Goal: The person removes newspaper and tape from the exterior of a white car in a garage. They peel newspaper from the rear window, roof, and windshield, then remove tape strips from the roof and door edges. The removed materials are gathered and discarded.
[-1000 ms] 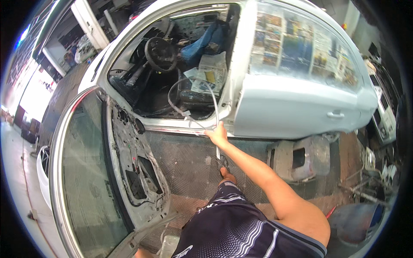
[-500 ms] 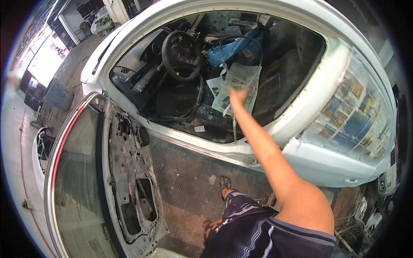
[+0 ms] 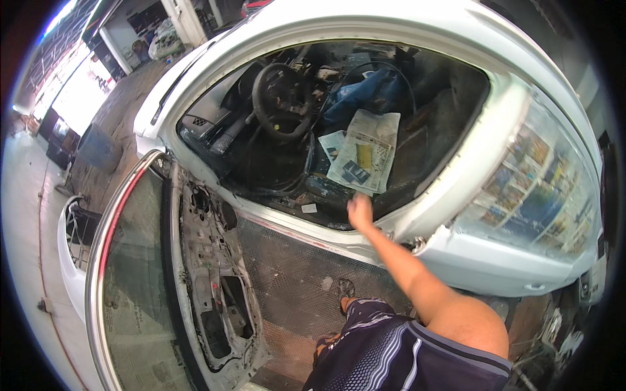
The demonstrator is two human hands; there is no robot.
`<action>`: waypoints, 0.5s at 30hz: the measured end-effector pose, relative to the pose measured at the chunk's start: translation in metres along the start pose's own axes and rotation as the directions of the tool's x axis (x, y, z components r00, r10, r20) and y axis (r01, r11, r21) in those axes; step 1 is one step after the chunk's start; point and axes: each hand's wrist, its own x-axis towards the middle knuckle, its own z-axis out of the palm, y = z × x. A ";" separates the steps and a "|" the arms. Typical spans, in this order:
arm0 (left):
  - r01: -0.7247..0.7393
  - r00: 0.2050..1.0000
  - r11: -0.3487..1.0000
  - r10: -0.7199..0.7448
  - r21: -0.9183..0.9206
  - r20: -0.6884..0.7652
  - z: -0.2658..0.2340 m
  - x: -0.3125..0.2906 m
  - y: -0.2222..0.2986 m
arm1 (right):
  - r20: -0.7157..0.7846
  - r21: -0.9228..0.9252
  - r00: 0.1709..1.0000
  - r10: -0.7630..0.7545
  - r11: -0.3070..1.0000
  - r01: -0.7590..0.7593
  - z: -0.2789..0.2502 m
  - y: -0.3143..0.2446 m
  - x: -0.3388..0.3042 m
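Observation:
My right hand point(image 3: 360, 212) hangs at the open doorway of a white car point(image 3: 424, 225), just above the sill, its fingers curled closed. What it holds, if anything, is hidden. Beyond the fingertips, newspaper sheets point(image 3: 375, 140) lie spread on a seat inside, with a yellow patch and a dark one on the top sheet. Behind them is a crumpled blue sheet or bag point(image 3: 368, 94). My left hand is out of view.
The steering wheel point(image 3: 282, 101) stands at the left of the cabin. A stripped car door point(image 3: 218, 280) swings out at lower left. Newspaper covers the rear window point(image 3: 541, 173). A white card point(image 3: 309, 208) lies inside the sill; a blue drum point(image 3: 101, 146) stands far left.
My right hand has drawn back from over the newspaper to the doorway. The pale strip seen by the hand earlier no longer shows. The view has shifted slightly.

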 end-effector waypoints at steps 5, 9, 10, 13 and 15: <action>-0.065 0.997 0.998 0.064 0.002 0.042 -0.041 -0.001 -0.004 | 0.473 -0.156 0.867 0.157 0.983 -0.093 -0.017 0.055 -0.256; -0.108 0.992 0.994 0.107 0.006 0.068 -0.089 0.000 -0.017 | 0.438 -0.219 0.798 0.413 0.910 -0.351 -0.050 0.121 -0.377; -0.121 0.990 0.993 0.120 0.012 0.075 -0.099 0.000 -0.021 | 0.371 -0.233 0.799 0.472 0.881 -0.412 -0.052 0.145 -0.407; -0.128 0.989 0.992 0.127 0.011 0.082 -0.139 -0.002 -0.032 | 0.305 -0.250 0.708 0.637 0.771 -0.585 -0.067 0.224 -0.489; -0.128 0.989 0.992 0.127 0.002 0.081 -0.165 0.000 -0.039 | 0.432 -0.235 0.537 0.725 0.665 -0.709 -0.087 0.270 -0.534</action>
